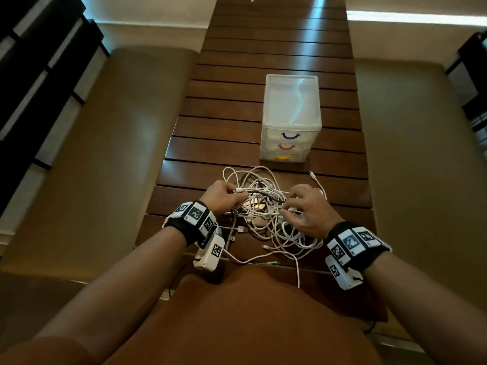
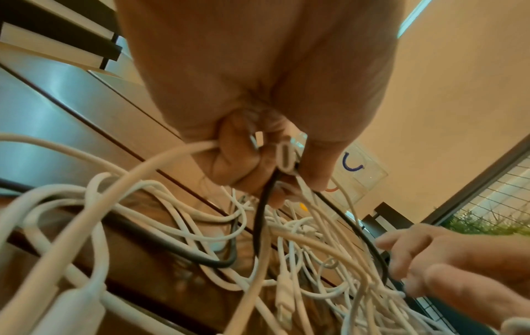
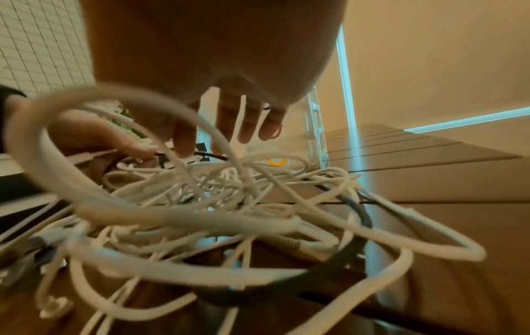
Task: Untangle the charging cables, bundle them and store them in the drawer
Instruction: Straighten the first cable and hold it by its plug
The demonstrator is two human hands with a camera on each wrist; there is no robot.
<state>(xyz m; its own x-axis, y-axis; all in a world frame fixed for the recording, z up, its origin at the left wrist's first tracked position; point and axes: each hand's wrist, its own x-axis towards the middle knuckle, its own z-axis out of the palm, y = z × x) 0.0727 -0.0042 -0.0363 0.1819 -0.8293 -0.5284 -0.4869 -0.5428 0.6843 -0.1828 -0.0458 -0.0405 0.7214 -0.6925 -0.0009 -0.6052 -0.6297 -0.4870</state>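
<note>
Left hand [image 1: 222,196] pinches cables [image 1: 266,214]; right hand [image 1: 308,210] spread over them; drawer unit [image 1: 291,119] beyond

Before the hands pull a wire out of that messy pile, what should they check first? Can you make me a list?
1. Left hand has a grip on a white plug end: ok.
2. Right hand is holding a cable: cannot tell; its fingers lie spread on the pile.
3. Cables are untangled: not ok, still one knot.
4. All cables are on the table: not ok, one hangs over the near edge.
5. Drawer box has a drawer open: not ok, all closed.
</note>
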